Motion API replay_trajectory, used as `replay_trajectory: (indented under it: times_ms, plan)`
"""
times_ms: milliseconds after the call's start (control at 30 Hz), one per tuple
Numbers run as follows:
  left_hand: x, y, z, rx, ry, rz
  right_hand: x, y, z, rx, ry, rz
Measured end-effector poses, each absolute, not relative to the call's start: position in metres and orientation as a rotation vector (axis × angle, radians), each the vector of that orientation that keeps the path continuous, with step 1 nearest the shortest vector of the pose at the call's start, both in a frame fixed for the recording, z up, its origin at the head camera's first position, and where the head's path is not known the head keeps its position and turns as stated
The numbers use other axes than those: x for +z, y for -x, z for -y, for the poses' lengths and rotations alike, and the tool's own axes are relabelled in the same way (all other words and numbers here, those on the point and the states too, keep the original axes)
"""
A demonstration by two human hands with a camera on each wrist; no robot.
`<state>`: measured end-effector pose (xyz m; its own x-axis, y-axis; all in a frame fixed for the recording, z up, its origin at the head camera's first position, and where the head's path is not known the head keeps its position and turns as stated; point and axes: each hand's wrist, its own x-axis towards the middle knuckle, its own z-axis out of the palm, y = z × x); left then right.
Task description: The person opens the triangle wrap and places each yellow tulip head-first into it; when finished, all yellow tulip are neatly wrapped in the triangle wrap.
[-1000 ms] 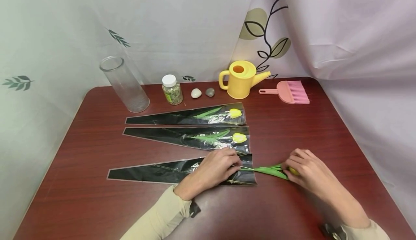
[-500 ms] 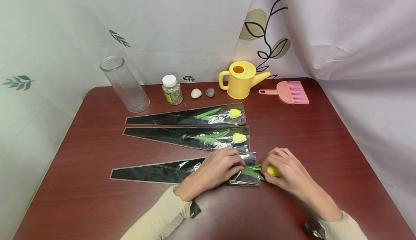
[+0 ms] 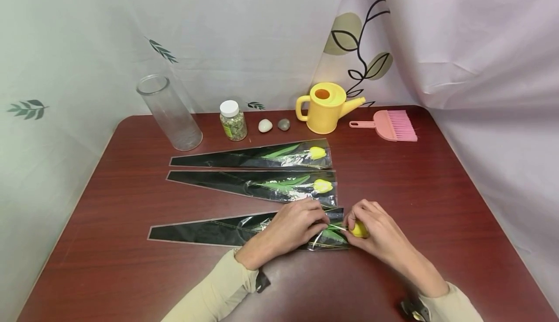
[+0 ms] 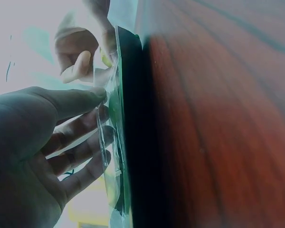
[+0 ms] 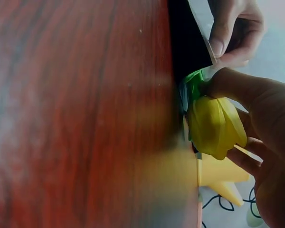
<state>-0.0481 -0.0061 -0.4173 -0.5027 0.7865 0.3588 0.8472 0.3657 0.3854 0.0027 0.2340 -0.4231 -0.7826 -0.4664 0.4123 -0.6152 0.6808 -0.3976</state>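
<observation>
In the head view, a black-backed flower sleeve [image 3: 192, 232] with a clear front lies nearest the person. My left hand [image 3: 290, 227] pinches the clear film at the wide right end, lifted off the backing in the left wrist view. A yellow tulip [image 5: 213, 126] has its leaves inside that end, its head just outside. Just below the bloom, my right hand [image 3: 382, 234] holds the tulip between thumb and fingers. Most of the stem is hidden under the left hand. Two more sleeves, an upper one [image 3: 209, 159] and a middle one [image 3: 214, 179], each contain a yellow tulip.
Along the back of the brown table [image 3: 109, 244] stand a clear glass cylinder [image 3: 172, 113], a white-capped jar [image 3: 234, 123] and a yellow watering can [image 3: 325, 111]. A white stone [image 3: 265, 125], a grey stone [image 3: 284, 124] and a pink brush [image 3: 386, 125] lie there too.
My right hand has moved left with the tulip, bringing its leaves into the sleeve's wide end. The left hand has stayed at the film while the sleeve shifted slightly right.
</observation>
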Motion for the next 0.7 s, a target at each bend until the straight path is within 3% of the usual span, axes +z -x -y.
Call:
replay_trajectory:
  times_ms: [433,700]
  plan:
    - [-0.42,0.047,0.005,-0.801,1.497,2.511,-0.402,-0.01,-0.27,0.866,-0.825,2.702]
    - [-0.42,0.047,0.006,-0.794,1.497,2.511,-0.417,-0.015,-0.288,0.835,-0.762,2.87]
